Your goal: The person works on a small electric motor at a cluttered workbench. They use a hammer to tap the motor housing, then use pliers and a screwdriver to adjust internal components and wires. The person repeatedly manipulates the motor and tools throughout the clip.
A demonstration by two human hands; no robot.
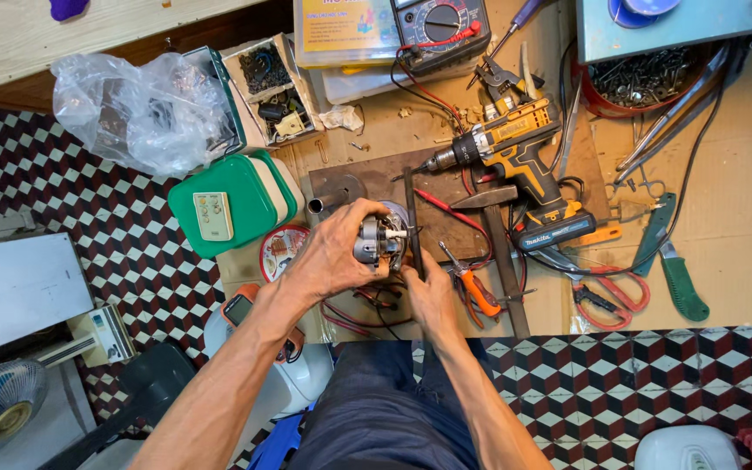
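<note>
My left hand (334,252) wraps over a small round metal motor (379,241) with a white shaft end, holding it above the cardboard-covered work surface (741,218). Under and beside the motor, my right hand (431,293) rests close against its right side; whether its fingers grip the motor or a dark upright rod (412,218) there I cannot tell. Red and black wires (367,309) trail from below the motor toward me.
A yellow and black cordless drill (515,157) lies right of the motor, with a hammer (502,252), orange-handled pliers (472,287), red scissors (611,296) and a green-handled tool (676,270) beyond. A multimeter (439,24), a green box (232,204) and a plastic bag (145,109) sit behind and left.
</note>
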